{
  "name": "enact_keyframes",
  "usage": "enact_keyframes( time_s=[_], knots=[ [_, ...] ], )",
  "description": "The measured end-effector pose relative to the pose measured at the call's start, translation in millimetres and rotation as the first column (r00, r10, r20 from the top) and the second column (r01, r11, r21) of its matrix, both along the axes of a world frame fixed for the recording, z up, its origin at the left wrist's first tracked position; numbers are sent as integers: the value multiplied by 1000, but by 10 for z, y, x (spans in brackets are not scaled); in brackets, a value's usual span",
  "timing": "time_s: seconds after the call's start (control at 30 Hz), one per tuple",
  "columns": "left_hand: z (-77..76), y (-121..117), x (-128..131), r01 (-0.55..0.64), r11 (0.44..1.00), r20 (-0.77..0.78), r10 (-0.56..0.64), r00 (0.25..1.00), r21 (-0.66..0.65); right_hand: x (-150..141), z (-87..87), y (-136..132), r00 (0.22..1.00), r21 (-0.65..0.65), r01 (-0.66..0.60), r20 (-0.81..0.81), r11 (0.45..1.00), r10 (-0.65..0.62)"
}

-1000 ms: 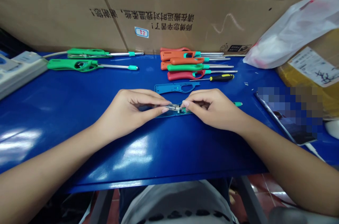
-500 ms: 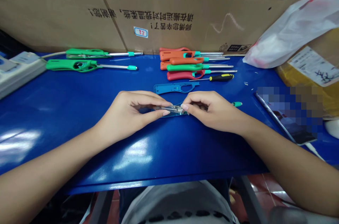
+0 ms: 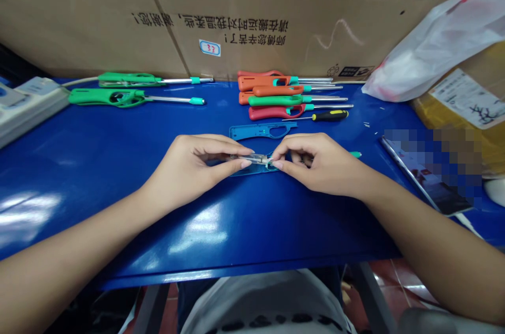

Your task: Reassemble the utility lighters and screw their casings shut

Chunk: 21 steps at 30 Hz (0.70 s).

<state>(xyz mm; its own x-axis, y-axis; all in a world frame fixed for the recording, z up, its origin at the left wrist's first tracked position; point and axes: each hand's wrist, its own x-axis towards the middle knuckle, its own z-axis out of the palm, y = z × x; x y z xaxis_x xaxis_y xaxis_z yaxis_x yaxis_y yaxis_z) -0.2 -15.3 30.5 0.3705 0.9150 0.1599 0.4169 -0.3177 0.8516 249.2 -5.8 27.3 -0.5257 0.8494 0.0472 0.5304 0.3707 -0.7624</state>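
Between the thumb and fingers of my left hand (image 3: 199,163) is a clear fuel tank (image 3: 258,158) from a lighter, lying sideways. My right hand (image 3: 315,163) pinches at the tank's right end; the small part in its fingertips is too small to make out. Beneath both hands lies a blue lighter half (image 3: 252,170), partly covered by them, and a teal tip (image 3: 355,154) pokes out past my right hand. Just beyond my fingers a separate blue casing half (image 3: 256,131) rests on the table.
Several orange, green and red lighters (image 3: 276,100) lie behind, with a black and yellow screwdriver (image 3: 330,115). Two green lighters (image 3: 106,97) are at the left by a power strip (image 3: 31,108). A phone (image 3: 428,176) lies right; a cardboard box (image 3: 197,18) stands at the back.
My right fingertips have shifted slightly at the tank's end, and the tank's right end shows a little more clearly. My left hand keeps its hold, almost still.
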Motion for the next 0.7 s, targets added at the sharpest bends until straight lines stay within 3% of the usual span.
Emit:
enact_keyframes(
  time_s=[0.3, 0.5, 0.7],
  knots=[
    [-31, 3, 21, -46, 995, 75, 53, 996, -90, -47, -48, -6, 991, -92, 94, -85, 991, -102],
    [-33, 7, 26, -36, 992, 99, 48, 994, -119, -50, -45, 3, 992, -71, 75, -99, 995, -82],
    [-17, -10, 25, -45, 994, 79, 53, 995, -97, -36, -71, 44, 992, -150, 64, -99, 987, -79]
  ],
)
